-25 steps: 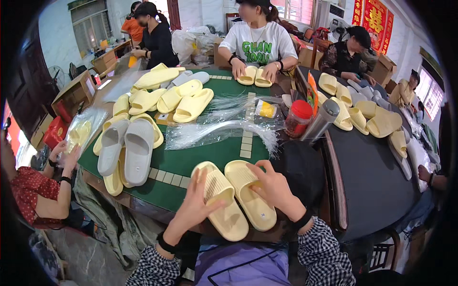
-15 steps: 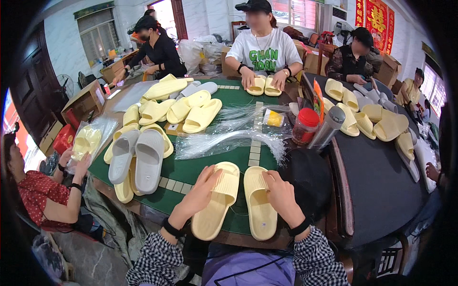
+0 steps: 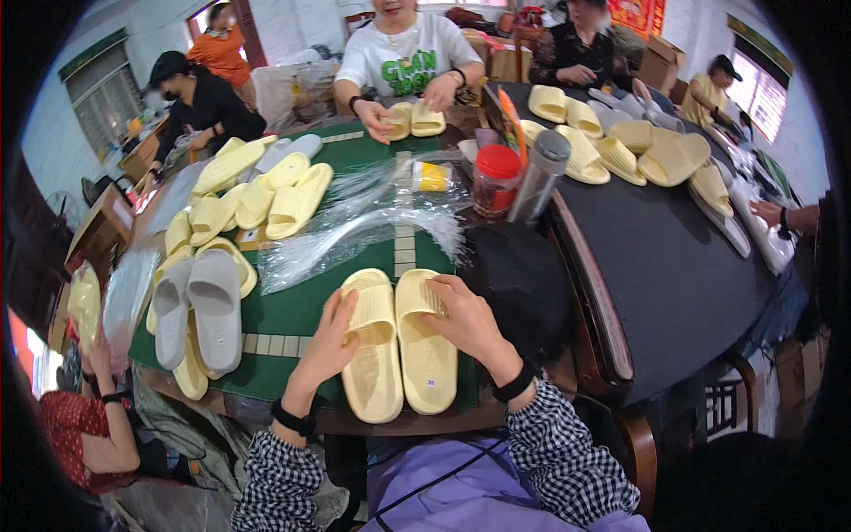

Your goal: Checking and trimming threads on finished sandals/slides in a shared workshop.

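Note:
Two pale yellow slippers lie side by side at the near table edge, toes pointing away, their inner sides almost touching. My left hand (image 3: 326,344) is closed on the strap side of the left slipper (image 3: 372,381). On the other side, my right hand (image 3: 470,321) grips the strap of the right slipper (image 3: 427,359), its fingers bent over the top; a small label shows on that slipper's heel. Left of my hands, a pair of grey slippers (image 3: 214,319) rests on more yellow ones.
A bundle of clear plastic strips (image 3: 372,235) lies ahead, beside a red-lidded jar (image 3: 496,182) and a grey flask (image 3: 541,173). Yellow slippers (image 3: 297,202) are heaped at the left. A black table (image 3: 656,293) stands at the right, bearing more slippers. Several co-workers surround the tables.
The two slippers, apart and angled before, now stand parallel and close together, with my hands nearer each other. My view has shifted right. The co-worker opposite has lifted one hand off the slippers there.

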A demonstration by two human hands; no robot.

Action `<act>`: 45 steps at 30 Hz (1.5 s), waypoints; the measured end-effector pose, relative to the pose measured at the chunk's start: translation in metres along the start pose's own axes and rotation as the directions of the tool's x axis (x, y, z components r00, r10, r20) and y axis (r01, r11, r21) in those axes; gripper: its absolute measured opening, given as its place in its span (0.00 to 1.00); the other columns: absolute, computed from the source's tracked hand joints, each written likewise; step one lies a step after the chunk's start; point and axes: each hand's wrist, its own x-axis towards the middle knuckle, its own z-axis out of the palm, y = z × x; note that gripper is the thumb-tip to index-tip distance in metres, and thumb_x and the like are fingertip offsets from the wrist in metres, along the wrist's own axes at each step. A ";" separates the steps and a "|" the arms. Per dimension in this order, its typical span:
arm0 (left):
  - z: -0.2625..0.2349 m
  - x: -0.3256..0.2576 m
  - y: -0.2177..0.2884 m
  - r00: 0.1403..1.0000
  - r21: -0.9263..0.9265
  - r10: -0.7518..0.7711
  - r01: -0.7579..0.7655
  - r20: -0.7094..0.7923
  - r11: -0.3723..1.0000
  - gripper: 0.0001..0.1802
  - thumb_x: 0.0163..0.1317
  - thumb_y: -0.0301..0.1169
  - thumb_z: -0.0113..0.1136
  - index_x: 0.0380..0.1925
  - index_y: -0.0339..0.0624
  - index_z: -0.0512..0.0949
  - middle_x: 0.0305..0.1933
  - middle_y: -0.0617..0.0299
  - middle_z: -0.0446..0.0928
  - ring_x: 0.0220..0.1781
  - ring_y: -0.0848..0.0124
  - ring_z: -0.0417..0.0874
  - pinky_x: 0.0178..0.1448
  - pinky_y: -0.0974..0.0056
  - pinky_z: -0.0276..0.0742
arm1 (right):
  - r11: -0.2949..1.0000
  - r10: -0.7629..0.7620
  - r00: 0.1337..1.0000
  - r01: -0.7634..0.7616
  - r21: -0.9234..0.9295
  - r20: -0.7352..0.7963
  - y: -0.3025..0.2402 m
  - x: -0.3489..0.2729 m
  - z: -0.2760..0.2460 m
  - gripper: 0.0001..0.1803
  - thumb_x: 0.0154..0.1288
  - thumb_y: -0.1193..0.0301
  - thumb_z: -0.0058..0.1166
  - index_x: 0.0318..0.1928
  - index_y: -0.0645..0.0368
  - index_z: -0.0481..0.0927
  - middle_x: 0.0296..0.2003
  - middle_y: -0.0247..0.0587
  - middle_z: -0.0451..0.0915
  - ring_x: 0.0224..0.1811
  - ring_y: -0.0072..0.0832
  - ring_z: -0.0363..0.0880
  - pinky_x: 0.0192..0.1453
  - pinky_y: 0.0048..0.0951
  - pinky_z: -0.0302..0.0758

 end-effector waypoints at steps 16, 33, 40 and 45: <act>0.006 0.002 0.046 0.957 0.031 0.285 -0.284 -0.046 0.958 0.33 0.57 0.24 0.57 0.66 0.39 0.67 0.75 0.49 0.56 0.77 0.51 0.52 0.76 0.52 0.51 | 0.725 -0.380 0.922 0.242 0.645 0.080 -0.059 0.007 -0.021 0.14 0.64 0.77 0.46 0.48 0.62 0.79 0.33 0.48 0.80 0.33 0.38 0.81 0.38 0.35 0.76; 0.008 -0.010 0.065 0.812 -0.033 0.099 -0.144 -0.575 0.989 0.08 0.57 0.15 0.52 0.36 0.36 0.75 0.38 0.59 0.76 0.30 0.75 0.73 0.35 0.71 0.70 | 0.633 -0.104 0.820 -0.383 0.673 0.563 -0.044 -0.001 -0.009 0.13 0.77 0.66 0.44 0.51 0.56 0.80 0.25 0.26 0.77 0.19 0.11 0.65 0.22 0.15 0.63; 0.017 -0.009 0.057 0.933 -0.080 0.294 -0.316 -0.205 0.946 0.06 0.60 0.21 0.60 0.37 0.32 0.79 0.42 0.57 0.78 0.34 0.73 0.77 0.37 0.71 0.72 | 0.414 -0.136 0.886 -0.356 0.838 0.443 -0.039 -0.001 -0.017 0.18 0.79 0.60 0.40 0.50 0.59 0.79 0.23 0.27 0.73 0.17 0.11 0.63 0.21 0.15 0.63; 0.012 -0.012 0.054 0.940 -0.156 0.209 -0.257 -0.271 0.954 0.04 0.61 0.22 0.61 0.33 0.33 0.76 0.36 0.59 0.76 0.31 0.73 0.75 0.35 0.69 0.71 | 0.192 0.026 0.988 -0.154 0.969 0.151 -0.029 0.005 -0.026 0.18 0.81 0.62 0.32 0.49 0.60 0.74 0.20 0.30 0.71 0.13 0.11 0.56 0.16 0.15 0.55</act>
